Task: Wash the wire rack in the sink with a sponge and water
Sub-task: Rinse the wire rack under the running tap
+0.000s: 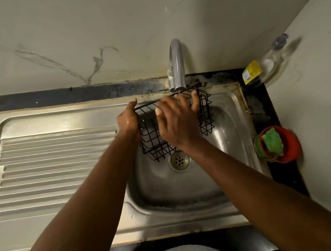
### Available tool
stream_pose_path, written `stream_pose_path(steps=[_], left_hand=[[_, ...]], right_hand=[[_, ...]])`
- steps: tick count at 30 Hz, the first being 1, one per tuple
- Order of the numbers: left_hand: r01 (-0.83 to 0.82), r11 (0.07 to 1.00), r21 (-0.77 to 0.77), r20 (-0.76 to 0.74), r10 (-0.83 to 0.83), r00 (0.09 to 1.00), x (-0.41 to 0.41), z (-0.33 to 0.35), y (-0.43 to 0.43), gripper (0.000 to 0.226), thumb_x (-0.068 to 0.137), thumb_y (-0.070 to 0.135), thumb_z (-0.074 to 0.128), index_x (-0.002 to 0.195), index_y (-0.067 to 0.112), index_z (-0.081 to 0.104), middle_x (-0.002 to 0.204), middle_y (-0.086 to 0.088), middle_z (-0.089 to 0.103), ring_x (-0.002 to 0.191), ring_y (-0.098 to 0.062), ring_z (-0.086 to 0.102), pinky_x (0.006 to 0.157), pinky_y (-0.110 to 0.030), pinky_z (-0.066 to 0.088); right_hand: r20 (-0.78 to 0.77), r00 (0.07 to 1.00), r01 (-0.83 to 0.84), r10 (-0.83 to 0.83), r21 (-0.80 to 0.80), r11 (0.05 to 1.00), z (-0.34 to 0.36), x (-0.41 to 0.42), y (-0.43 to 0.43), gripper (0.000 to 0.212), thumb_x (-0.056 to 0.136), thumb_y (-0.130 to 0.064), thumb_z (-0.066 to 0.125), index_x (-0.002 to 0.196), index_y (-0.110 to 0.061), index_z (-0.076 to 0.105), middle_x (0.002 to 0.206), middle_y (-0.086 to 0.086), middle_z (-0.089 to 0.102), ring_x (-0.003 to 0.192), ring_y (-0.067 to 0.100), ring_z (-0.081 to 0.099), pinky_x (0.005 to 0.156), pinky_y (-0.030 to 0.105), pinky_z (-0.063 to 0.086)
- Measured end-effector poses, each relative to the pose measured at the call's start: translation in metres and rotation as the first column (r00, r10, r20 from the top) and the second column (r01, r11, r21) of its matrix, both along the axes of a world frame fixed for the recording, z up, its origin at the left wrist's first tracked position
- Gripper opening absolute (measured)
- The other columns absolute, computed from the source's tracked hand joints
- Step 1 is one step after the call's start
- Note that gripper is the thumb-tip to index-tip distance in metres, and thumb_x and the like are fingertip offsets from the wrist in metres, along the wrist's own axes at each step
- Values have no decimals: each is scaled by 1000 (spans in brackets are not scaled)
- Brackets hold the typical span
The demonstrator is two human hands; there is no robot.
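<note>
A black wire rack [206, 118] is held over the steel sink basin [230, 138], right under the tap spout [177, 62]. My left hand [128, 120] grips the rack's left end, thumb over its top rim. My right hand [177, 122] lies over the middle of the rack with fingers spread and fairly straight, touching the wires. A thin trickle of water falls from the spout onto the rack. The green sponge [273, 143] sits in a red bowl [288, 144] on the counter to the right of the sink, in neither hand.
A ribbed steel drainboard [48, 169] lies left of the basin. The drain [179, 161] is below the rack. A clear bottle with a yellow label [261, 67] leans in the back right corner. Marble walls stand behind and to the right.
</note>
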State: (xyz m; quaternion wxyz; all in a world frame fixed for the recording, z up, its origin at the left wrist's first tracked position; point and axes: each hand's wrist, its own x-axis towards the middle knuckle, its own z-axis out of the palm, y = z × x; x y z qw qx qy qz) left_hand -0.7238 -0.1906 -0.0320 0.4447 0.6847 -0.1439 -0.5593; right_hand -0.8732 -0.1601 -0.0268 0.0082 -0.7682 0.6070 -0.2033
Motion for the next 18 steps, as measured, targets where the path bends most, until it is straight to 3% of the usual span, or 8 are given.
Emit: stream_pose_path(steps=[4, 7, 11, 14, 16, 18], left_hand=[[18, 999, 46, -15, -17, 1000, 5, -4, 9, 29, 91, 36, 78, 101, 9, 76, 94, -13, 80, 88, -31, 78, 89, -45, 64], [20, 997, 75, -50, -17, 999, 7, -10, 18, 35, 89, 40, 79, 106, 10, 77, 95, -11, 81, 99, -33, 78, 98, -48, 60], [29, 996, 81, -71, -23, 997, 4, -9, 18, 38, 83, 43, 83, 103, 11, 76, 100, -19, 80, 105, -42, 74, 102, -54, 57], [55, 997, 46, -21, -54, 998, -3, -6, 19, 34, 91, 42, 78, 101, 11, 72, 109, -19, 77, 88, -30, 63, 79, -37, 56], [68, 997, 34, -39, -67, 997, -2, -10, 20, 33, 91, 42, 78, 103, 12, 72, 110, -19, 77, 90, -29, 64, 87, -40, 58], [51, 998, 20, -80, -50, 996, 5, -12, 25, 33, 89, 42, 79, 104, 13, 72, 101, -15, 80, 91, -29, 69, 101, -49, 58]], right_hand=[[-12, 926, -376, 377, 51, 925, -7, -2, -3, 48, 105, -44, 37, 139, -19, 61, 140, 3, 62, 132, 24, 53, 117, 52, 28], [3, 888, -456, 459, 118, 882, -14, -24, -17, 49, 108, -48, 32, 149, -30, 52, 148, -3, 57, 139, 18, 47, 119, 48, 26], [125, 932, -354, 341, 95, 931, -27, -47, -18, 56, 108, -49, 33, 154, -19, 44, 150, 5, 55, 141, 23, 47, 117, 47, 36], [143, 951, -275, 274, -12, 961, -28, -51, -17, 54, 106, -45, 41, 146, -12, 54, 141, 9, 62, 134, 26, 53, 111, 47, 41], [170, 980, -88, 107, -119, 989, -27, -56, -17, 51, 103, -45, 46, 137, -12, 62, 136, 9, 64, 129, 25, 54, 110, 42, 39], [323, 923, 262, -209, -129, 957, -28, -70, -26, 46, 104, -46, 43, 131, -15, 64, 131, 5, 65, 123, 21, 56, 101, 34, 38]])
